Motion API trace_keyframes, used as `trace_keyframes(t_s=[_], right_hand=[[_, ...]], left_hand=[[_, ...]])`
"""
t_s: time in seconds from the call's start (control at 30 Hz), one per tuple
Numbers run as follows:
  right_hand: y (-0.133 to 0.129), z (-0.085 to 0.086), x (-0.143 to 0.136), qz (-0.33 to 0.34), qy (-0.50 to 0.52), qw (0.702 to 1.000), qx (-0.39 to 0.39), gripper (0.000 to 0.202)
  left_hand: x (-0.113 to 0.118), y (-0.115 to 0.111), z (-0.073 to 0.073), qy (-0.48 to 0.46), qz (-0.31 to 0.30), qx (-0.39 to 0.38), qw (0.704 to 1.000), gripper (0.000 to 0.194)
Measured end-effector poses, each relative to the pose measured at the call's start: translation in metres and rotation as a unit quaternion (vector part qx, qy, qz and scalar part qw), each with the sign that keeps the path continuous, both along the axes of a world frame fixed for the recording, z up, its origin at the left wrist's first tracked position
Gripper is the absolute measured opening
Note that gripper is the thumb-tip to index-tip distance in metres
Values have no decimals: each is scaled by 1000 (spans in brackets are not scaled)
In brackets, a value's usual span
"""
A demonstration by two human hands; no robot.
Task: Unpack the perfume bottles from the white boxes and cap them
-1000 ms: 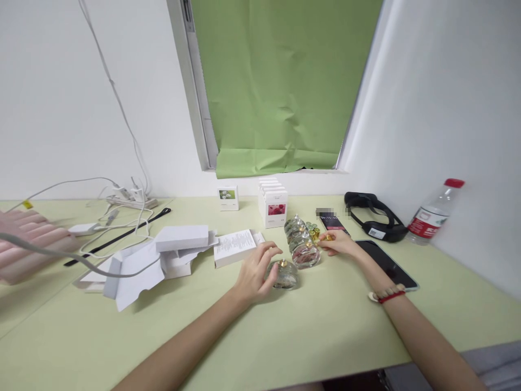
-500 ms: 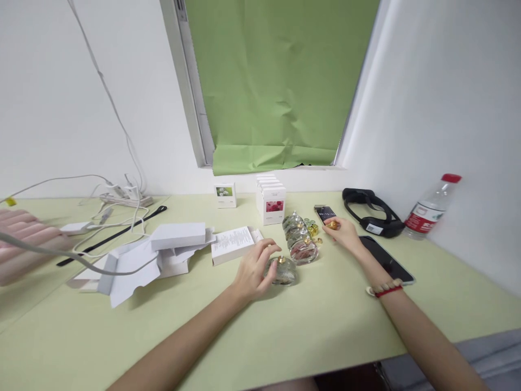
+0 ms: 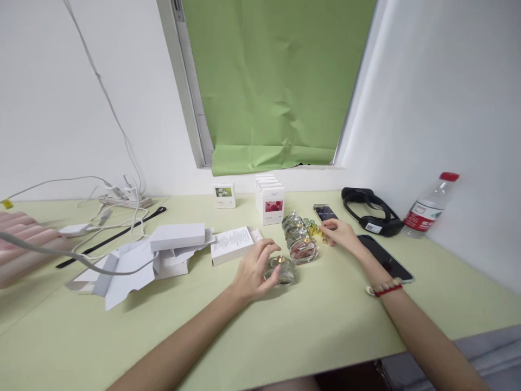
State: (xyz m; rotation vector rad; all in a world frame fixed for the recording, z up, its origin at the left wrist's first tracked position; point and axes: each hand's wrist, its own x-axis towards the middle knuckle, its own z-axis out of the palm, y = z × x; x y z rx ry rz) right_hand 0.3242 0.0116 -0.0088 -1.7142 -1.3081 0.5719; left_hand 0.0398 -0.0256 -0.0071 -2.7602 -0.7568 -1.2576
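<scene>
My left hand [image 3: 253, 270] grips a round clear glass bottle [image 3: 284, 271] with a gold neck, which stands on the pale green desk [image 3: 309, 326]. Behind it is a row of several similar glass bottles [image 3: 299, 239]. My right hand [image 3: 341, 233] reaches to a cluster of small gold caps [image 3: 314, 229] beside that row, its fingertips on one cap near the desk surface. A red and white bracelet sits on my right wrist.
Opened white cartons and a leaflet [image 3: 234, 244] lie to the left. Small white boxes [image 3: 271, 203] stand by the window. A phone [image 3: 324, 213], a dark tablet [image 3: 386, 258], a black headset [image 3: 370, 212] and a water bottle [image 3: 429, 209] sit on the right. Cables and a power strip [image 3: 122, 200] lie at the far left.
My right hand lifted toward the phone with a gold cap, then came back down to the caps beside the bottle row. My left hand stayed on the glass bottle.
</scene>
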Motion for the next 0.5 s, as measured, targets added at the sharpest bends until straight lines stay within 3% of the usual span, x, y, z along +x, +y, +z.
trace_keyframes(t_s=[0.17, 0.3, 0.5], right_hand=[[-6, 5, 0, -15, -43, 997, -61, 25], [-6, 2, -5, 14, -4, 995, -96, 24], [3, -9, -1, 42, 18, 996, -72, 23]], left_hand=[[2, 0, 2, 61, 48, -117, 990, 40], [1, 2, 4, 106, 23, -239, 965, 35], [4, -1, 1, 75, -12, -286, 955, 38]])
